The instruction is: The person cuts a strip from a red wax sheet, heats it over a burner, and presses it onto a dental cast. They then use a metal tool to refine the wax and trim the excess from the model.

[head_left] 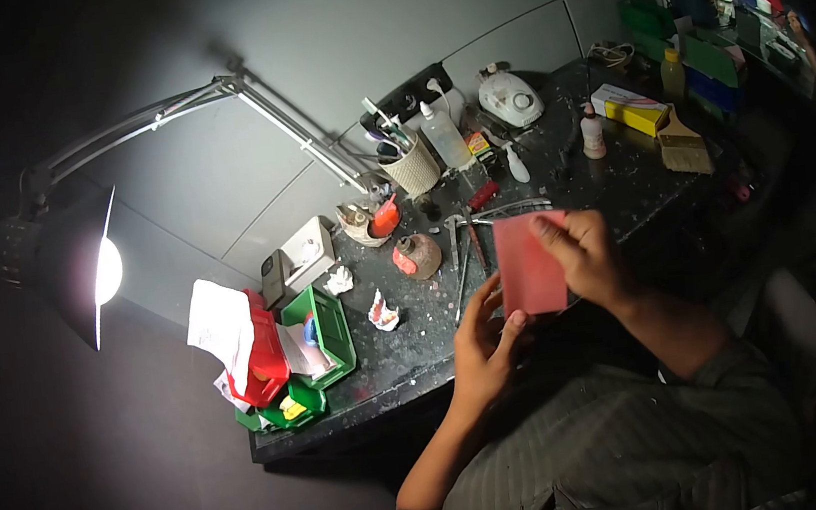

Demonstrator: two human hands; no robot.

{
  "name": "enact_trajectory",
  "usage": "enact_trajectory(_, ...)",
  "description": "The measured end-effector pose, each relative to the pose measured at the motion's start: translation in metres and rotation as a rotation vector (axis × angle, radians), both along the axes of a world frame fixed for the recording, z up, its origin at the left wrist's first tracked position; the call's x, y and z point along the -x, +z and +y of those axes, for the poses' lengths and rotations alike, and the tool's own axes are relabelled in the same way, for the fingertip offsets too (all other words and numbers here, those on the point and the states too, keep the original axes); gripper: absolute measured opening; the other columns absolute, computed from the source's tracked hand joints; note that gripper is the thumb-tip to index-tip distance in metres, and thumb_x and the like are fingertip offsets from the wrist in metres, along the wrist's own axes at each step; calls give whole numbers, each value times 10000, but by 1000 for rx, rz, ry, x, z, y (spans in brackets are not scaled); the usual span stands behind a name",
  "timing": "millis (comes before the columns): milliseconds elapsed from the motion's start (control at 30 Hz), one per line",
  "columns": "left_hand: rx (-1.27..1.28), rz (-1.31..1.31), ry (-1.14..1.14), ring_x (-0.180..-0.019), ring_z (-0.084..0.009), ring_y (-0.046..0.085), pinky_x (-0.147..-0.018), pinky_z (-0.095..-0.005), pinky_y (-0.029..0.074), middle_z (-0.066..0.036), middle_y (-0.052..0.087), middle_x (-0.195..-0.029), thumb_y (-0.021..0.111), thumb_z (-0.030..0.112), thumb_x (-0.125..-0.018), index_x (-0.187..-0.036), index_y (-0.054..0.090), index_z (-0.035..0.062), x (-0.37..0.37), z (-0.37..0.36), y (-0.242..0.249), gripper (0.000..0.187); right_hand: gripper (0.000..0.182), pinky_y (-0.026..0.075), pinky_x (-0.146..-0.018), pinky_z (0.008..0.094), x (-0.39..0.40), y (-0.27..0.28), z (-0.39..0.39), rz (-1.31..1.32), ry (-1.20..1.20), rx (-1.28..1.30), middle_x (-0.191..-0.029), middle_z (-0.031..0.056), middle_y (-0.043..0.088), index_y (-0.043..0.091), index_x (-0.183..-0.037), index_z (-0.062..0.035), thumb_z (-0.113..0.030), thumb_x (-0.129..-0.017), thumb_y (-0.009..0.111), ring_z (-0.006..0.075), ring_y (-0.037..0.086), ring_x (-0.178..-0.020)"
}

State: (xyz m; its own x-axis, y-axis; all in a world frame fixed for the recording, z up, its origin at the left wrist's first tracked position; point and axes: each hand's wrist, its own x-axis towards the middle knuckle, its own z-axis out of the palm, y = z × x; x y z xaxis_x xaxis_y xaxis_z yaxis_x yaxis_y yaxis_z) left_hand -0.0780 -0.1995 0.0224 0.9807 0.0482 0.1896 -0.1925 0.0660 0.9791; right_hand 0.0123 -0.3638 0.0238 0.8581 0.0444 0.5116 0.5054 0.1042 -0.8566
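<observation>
Pink rectangular sheet (pixel 531 276) near table (pixel 395 357) edge: your right fingers (pixel 554 239) pinch upper right side; your left fingers (pixel 509 332), half-curled, hold lower left corner.

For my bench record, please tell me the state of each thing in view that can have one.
Pink sheet: held, nearly flat
Left hand: at the sheet's lower left corner
Right hand: gripping the sheet, thumb in front
Lamp: lit
Tool cup: upright, holding tools
Yellow-capped bottle: upright, capped
Larger green bin: open, containing items
White plug: plugged in
</observation>
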Motion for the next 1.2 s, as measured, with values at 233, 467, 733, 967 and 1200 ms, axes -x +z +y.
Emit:
enact_trajectory(233,106,20,-6,-564,-241,671,-512,-322,564,-164,677,-724,545,173,-1053,-981,619,-76,4,55,-1,269,232,389,-553,238,-20,3,23,47,211,-15,-691,-37,613,721,-877,28,-177,-979,683,15,483,-643)
enact_trajectory(467,34,-146,258,-660,-189,676,-526,-287,544,-160,701,-840,534,171,-1054,-1033,611,-60,8,86,6,244,189,425,-575,218,-36,4,19,82,180,1,-730,-21,645,717,-900,24,-154,-962,703,18,525,-655)
enact_trajectory(733,-160,-126,345,-514,-43,515,-459,-217,387,0,604,-668,647,92,-991,-903,660,-14,16,102,17,138,123,498,-591,218,-21,3,46,193,392,-72,-761,31,692,717,-911,39,-81,-927,738,44,599,-660)
enact_trajectory(967,-140,-233,613,-384,-36,392,-356,-207,278,30,493,-546,617,158,-1015,-780,554,47,49,160,36,267,185,540,-747,366,-52,15,43,-156,266,601,-874,137,729,733,-997,-25,-71,-822,773,251,715,-814)
enact_trajectory(1200,-285,-343,742,-374,-46,391,-365,-208,274,13,473,-541,582,148,-1032,-733,550,28,77,173,44,324,186,542,-848,447,-78,-13,93,-554,164,1185,-1006,139,701,764,-984,-70,-74,-831,658,326,658,-1028)
